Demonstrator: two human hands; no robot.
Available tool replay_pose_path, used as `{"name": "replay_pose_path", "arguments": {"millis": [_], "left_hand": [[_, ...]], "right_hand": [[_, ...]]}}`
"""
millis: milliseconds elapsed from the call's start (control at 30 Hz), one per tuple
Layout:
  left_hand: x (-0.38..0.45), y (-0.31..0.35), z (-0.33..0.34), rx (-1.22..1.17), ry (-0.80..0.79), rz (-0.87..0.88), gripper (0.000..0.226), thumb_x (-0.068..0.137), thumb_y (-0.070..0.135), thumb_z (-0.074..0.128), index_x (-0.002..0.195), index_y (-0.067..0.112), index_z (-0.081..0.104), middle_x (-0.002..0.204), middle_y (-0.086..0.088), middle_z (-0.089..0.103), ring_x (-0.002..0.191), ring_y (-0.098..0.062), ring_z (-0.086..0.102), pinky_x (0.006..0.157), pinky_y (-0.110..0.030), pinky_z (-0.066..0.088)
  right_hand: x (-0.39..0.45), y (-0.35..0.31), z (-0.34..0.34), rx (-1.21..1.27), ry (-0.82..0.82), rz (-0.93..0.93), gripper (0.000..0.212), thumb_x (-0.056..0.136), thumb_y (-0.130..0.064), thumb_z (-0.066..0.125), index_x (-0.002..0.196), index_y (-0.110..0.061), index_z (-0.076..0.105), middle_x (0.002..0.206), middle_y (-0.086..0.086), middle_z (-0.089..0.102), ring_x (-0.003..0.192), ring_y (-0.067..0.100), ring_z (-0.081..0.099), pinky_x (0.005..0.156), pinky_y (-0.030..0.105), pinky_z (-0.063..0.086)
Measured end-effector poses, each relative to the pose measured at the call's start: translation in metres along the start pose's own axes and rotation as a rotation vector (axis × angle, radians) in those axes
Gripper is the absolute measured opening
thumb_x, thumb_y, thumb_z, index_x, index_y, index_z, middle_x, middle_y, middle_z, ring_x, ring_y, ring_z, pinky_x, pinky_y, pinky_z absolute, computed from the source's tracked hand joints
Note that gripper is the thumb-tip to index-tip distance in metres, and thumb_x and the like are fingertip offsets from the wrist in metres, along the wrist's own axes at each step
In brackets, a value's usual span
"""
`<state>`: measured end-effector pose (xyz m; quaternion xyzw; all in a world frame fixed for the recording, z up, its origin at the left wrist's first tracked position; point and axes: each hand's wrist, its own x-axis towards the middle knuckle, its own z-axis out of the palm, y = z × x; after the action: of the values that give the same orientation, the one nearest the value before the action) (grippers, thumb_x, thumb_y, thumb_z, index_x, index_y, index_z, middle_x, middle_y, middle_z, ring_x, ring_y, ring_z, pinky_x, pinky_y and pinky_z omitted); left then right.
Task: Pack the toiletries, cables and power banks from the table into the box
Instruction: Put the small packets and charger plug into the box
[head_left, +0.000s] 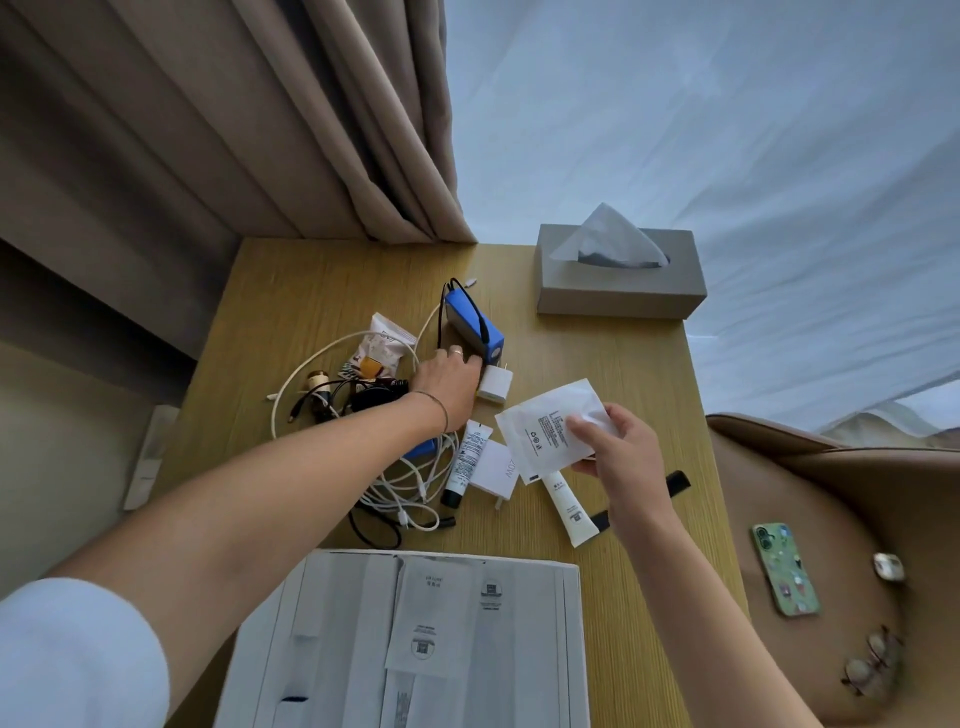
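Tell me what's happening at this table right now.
A person is packing small items off a wooden table. The left hand reaches to the blue power bank, fingers at its near end beside a white charger plug. The right hand holds a flat white packet above the table. Tangled white cables, two tubes and a snack bag lie on the table. The white box sits at the near edge, with printed sheets in it.
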<state>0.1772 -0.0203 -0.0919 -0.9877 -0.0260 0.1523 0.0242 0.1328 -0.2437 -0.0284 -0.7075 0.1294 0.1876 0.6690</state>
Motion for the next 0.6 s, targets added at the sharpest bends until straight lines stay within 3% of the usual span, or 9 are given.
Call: {"name": "replay_pose_path", "arguments": {"millis": [167, 333, 433, 600], "left_hand": [[-0.006, 0.005, 0.006, 0.287, 0.033, 0.193, 0.079, 0.088, -0.001, 0.057, 0.154, 0.013, 0.015, 0.114, -0.019, 0.06, 0.097, -0.033, 0.064, 0.063, -0.036, 0.039], [-0.016, 0.0, -0.011, 0.115, 0.141, 0.174, 0.049, 0.087, 0.002, 0.056, 0.133, 0.015, 0.043, 0.096, -0.006, 0.067, 0.084, -0.026, 0.067, 0.064, -0.034, 0.04], [-0.027, -0.004, -0.019, -0.079, 0.228, 0.119, 0.052, 0.084, 0.001, 0.054, 0.133, 0.018, 0.047, 0.087, -0.003, 0.065, 0.08, -0.024, 0.064, 0.071, -0.035, 0.045], [-0.056, -0.011, -0.037, -0.307, 0.313, 0.097, 0.045, 0.087, -0.001, 0.056, 0.128, 0.018, 0.055, 0.093, -0.006, 0.07, 0.083, -0.026, 0.068, 0.067, -0.035, 0.051]], "right_hand": [[-0.009, 0.007, -0.002, -0.021, -0.007, 0.015, 0.011, 0.093, -0.018, 0.068, 0.104, -0.018, 0.072, 0.093, 0.001, 0.078, 0.088, 0.016, 0.075, 0.077, 0.038, 0.061], [-0.023, 0.0, 0.002, 0.006, -0.01, 0.021, 0.019, 0.093, -0.018, 0.069, 0.111, -0.014, 0.07, 0.098, 0.004, 0.078, 0.091, 0.018, 0.075, 0.08, 0.042, 0.062], [-0.034, -0.007, 0.002, 0.021, -0.01, 0.004, 0.017, 0.093, -0.017, 0.069, 0.11, -0.015, 0.07, 0.098, 0.005, 0.078, 0.089, 0.016, 0.075, 0.077, 0.039, 0.062], [-0.055, -0.017, 0.0, 0.039, 0.008, -0.018, 0.018, 0.091, -0.017, 0.072, 0.108, -0.013, 0.071, 0.098, 0.007, 0.078, 0.094, 0.024, 0.074, 0.08, 0.044, 0.061]]}}
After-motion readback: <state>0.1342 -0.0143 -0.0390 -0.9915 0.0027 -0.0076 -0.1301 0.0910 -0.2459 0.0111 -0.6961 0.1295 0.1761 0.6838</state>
